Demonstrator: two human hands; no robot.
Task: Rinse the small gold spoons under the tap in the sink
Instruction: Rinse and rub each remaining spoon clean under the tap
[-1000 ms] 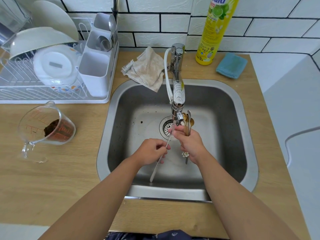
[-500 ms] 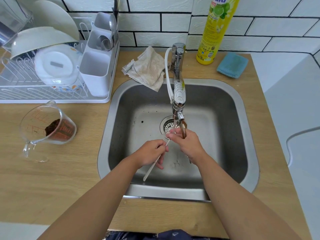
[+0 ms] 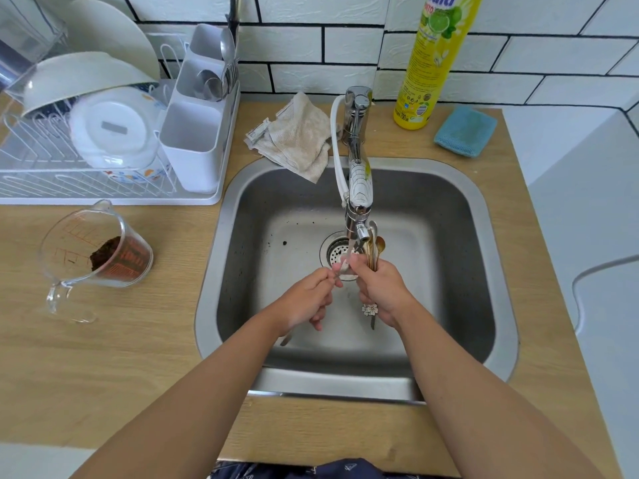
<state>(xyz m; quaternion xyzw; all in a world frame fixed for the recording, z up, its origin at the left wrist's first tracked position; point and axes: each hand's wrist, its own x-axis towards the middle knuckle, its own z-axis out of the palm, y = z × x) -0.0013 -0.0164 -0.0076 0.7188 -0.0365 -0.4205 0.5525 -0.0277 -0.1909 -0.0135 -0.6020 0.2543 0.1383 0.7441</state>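
Both hands are over the steel sink (image 3: 449,209), just below the tap (image 3: 359,188), which runs water. My right hand (image 3: 382,288) grips a bunch of small gold spoons (image 3: 374,248); their bowls stick up beside the spout and a flower-tipped handle (image 3: 370,310) pokes out below the palm. My left hand (image 3: 306,300) holds a thin pale spoon (image 3: 340,269) by its handle, with the bowl end in the water stream right against the right hand's fingers. Its lower end (image 3: 286,338) shows under the left wrist.
A glass measuring jug (image 3: 93,257) with brown grounds stands on the wooden counter at left. Behind it is a white dish rack (image 3: 114,133) with bowls and cutlery. A crumpled cloth (image 3: 297,136), a yellow dish-soap bottle (image 3: 435,60) and a blue sponge (image 3: 465,131) lie behind the sink.
The gold spoons dipped low under the spout half a second ago and are raised upright beside it again. The left hand has slid up the thin spoon, closer to the stream.
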